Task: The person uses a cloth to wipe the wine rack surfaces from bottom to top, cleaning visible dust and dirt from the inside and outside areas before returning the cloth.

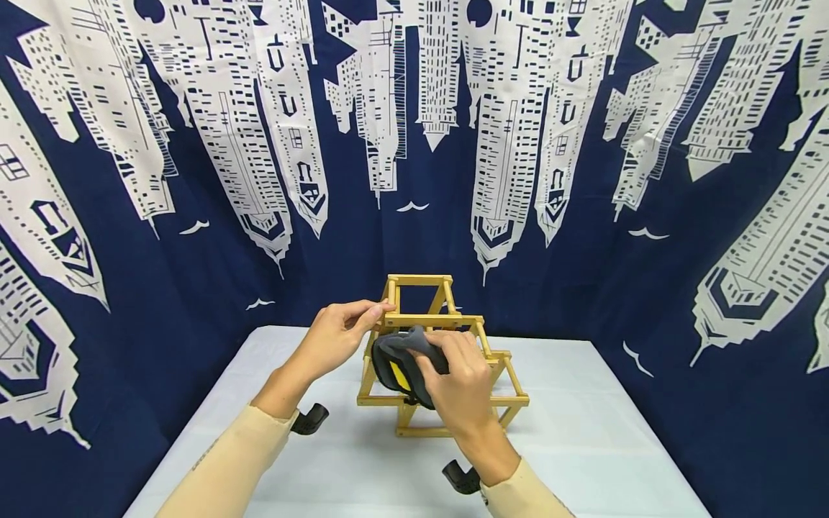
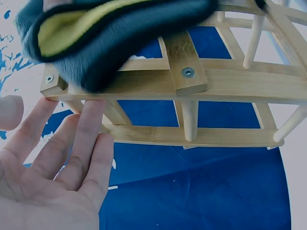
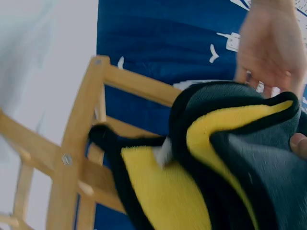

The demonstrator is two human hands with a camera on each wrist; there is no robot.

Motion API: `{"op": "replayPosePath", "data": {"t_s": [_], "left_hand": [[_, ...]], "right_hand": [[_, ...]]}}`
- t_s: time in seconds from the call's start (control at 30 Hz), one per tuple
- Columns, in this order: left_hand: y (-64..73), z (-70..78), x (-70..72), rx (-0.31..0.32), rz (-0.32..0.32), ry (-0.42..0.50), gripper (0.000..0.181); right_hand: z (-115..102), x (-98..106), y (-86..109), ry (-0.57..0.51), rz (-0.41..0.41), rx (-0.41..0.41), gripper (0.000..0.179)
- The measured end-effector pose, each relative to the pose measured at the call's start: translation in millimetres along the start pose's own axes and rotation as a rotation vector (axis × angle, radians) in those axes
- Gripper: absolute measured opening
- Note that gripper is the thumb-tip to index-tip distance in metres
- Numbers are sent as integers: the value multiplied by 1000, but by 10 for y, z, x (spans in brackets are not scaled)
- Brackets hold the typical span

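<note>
A stepped wooden rack (image 1: 447,320) of bars and round dowels stands on the table. My right hand (image 1: 460,381) grips a folded cleaning cloth (image 1: 414,360), grey on one face and yellow on the other, edged in black. In the right wrist view the cloth (image 3: 168,191) lies over part of the rack's frame (image 3: 72,143). My left hand (image 1: 337,334) is at the rack's upper left corner. Seen from the left wrist, this hand (image 2: 62,163) has its fingers extended, fingertips at a wooden bar (image 2: 144,86), with the thumb apart. The cloth hides part of that bar.
The rack stands toward the back of a pale table (image 1: 570,446). Behind and around it hangs a dark blue curtain (image 1: 350,252) with white printed buildings. A black curved piece (image 1: 311,419) sits by the left wrist, another black piece (image 1: 460,477) by the right.
</note>
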State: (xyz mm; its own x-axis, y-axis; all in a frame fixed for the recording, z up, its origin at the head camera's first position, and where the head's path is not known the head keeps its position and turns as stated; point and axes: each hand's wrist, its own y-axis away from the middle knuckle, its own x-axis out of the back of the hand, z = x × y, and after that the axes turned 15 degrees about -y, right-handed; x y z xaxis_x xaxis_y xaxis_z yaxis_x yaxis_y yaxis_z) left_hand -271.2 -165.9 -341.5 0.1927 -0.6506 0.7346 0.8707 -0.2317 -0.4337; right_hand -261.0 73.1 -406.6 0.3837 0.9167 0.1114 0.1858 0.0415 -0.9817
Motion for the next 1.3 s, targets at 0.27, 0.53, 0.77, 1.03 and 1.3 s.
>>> {"op": "replayPosePath", "data": {"t_s": [0.27, 0.53, 0.77, 1.03, 1.3], "left_hand": [[8, -42, -52, 3, -9, 22, 41], [56, -34, -52, -6, 9, 38, 46], [46, -19, -40, -26, 41, 2, 42], [0, 5, -31, -37, 63, -29, 41], [0, 15, -64, -6, 59, 1, 38]], "right_hand": [[-9, 226, -322, 130, 68, 197, 33], [31, -29, -395, 187, -202, 156, 36], [47, -72, -388, 196, -211, 107, 39], [210, 344, -499, 166, -234, 52, 35], [296, 549, -518, 150, -244, 7, 34]]}}
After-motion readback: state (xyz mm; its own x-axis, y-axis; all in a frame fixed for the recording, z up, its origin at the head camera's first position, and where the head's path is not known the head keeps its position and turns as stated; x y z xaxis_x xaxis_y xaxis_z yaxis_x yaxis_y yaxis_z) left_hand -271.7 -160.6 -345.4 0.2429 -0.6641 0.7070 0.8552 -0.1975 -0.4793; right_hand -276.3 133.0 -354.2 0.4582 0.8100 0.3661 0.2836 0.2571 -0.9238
